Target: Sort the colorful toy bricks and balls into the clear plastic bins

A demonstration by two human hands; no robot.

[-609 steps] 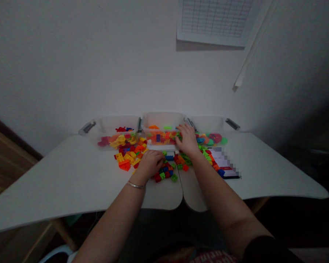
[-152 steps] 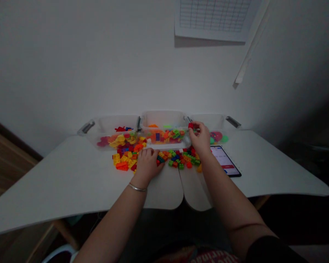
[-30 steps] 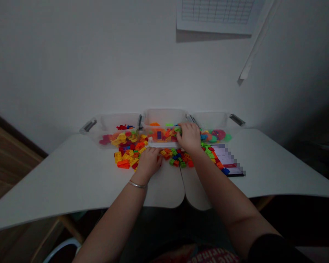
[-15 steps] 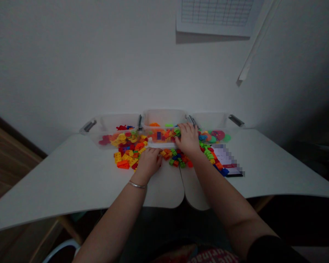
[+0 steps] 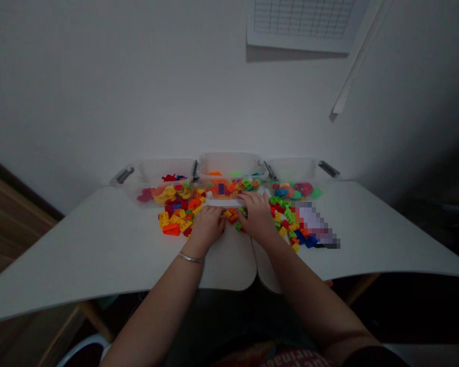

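Note:
My left hand (image 5: 207,227), wearing a thin bracelet at the wrist, rests at the front of the pile of colourful toy building blocks (image 5: 181,213). Its fingers curl inward with the thumb close by, and whatever they hold is hidden. Over the middle of the pile is my right hand (image 5: 257,216), palm down, its fingers stretched apart above the blocks. Just beyond both hands stands a clear plastic bin (image 5: 229,176) with orange, green and red blocks inside and a white front edge.
A clear bin (image 5: 153,168) with yellow and red pieces stands on the left, another bin (image 5: 296,165) with round pieces on the right. A blurred-out tablet or phone (image 5: 315,224) lies right of the pile. The white table (image 5: 118,250) has a seam in front. Printed paper (image 5: 298,25) hangs on the wall.
My right hand has come back from the middle bin's rim, down and slightly left onto the pile. My left hand has hardly moved.

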